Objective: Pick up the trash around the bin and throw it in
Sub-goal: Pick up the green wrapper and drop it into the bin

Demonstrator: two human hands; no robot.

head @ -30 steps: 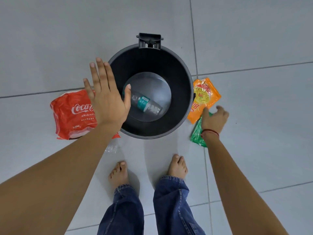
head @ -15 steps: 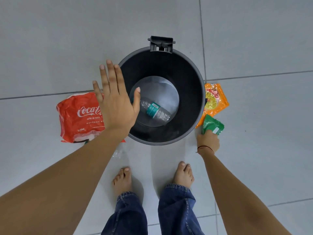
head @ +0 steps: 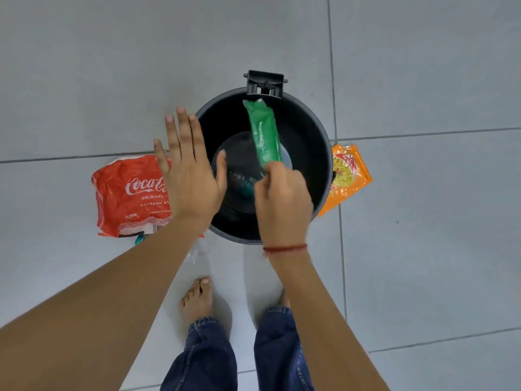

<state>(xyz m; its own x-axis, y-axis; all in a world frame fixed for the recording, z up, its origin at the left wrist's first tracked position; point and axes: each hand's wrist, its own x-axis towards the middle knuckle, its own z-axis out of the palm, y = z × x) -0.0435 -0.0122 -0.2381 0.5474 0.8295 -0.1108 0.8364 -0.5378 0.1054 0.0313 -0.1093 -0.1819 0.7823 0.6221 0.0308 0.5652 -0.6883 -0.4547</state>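
Observation:
A round black bin (head: 315, 142) stands open on the grey tile floor. My right hand (head: 282, 204) is over the bin's mouth, shut on one end of a green wrapper (head: 263, 134) that points away from me above the opening. A clear plastic bottle (head: 242, 183) with a teal label lies at the bottom of the bin, partly hidden by my hands. My left hand (head: 189, 167) hovers flat with fingers spread over the bin's left rim. A red Coca-Cola pack wrap (head: 129, 196) lies left of the bin. An orange noodle packet (head: 349, 173) lies to its right.
A crumpled clear plastic piece (head: 197, 249) and a bit of teal (head: 138, 239) lie by the red wrap's near edge, beside my left forearm. My bare feet (head: 197, 300) stand just in front of the bin. A black hinge bracket (head: 265, 83) sits on the bin's far rim.
My right hand lifted the green wrapper off the floor at the bin's right side and carried it over the bin's mouth. My left hand stayed open by the left rim.

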